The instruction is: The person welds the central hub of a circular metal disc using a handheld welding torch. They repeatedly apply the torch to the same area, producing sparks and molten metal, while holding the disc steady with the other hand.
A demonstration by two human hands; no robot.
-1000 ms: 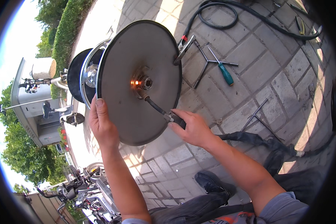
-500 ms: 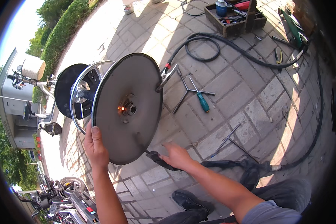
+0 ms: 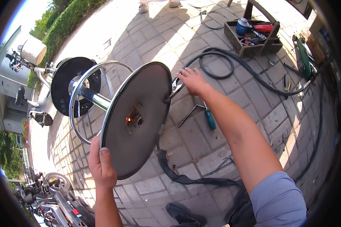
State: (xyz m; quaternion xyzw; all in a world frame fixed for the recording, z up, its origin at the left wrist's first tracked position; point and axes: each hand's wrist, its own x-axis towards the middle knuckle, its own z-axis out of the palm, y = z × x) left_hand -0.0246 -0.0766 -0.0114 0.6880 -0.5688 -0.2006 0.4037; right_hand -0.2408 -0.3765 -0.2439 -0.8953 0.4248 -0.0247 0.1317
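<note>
My left hand (image 3: 102, 160) grips the lower left rim of a large dark grey disc (image 3: 134, 147), part of a stand with a chrome shaft (image 3: 94, 98), a chrome ring (image 3: 74, 125) and a second black disc (image 3: 58, 90). A small orange glow shows beside the disc's central hub (image 3: 138, 120). My right hand (image 3: 191, 81) reaches, fingers apart, over a metal clamp (image 3: 175, 87) on the disc's right edge; whether it touches is unclear. A black sleeved cable (image 3: 174, 176) lies below the disc. On the paving are a Y-shaped wrench (image 3: 185, 118) and a teal screwdriver (image 3: 211, 119).
A wooden toolbox (image 3: 231, 41), coiled hose (image 3: 216, 75), pliers (image 3: 287, 83) and a T-handle wrench (image 3: 218, 168) lie on the pavers. A person's feet (image 3: 144, 8) stand at top, motorbikes (image 3: 57, 200) at lower left, a scooter (image 3: 41, 119) and hedge (image 3: 57, 22) at left.
My right hand has let go of the torch at the hub, now out of it, and moved up to the clamp. The disc has tilted and sits lower in view.
</note>
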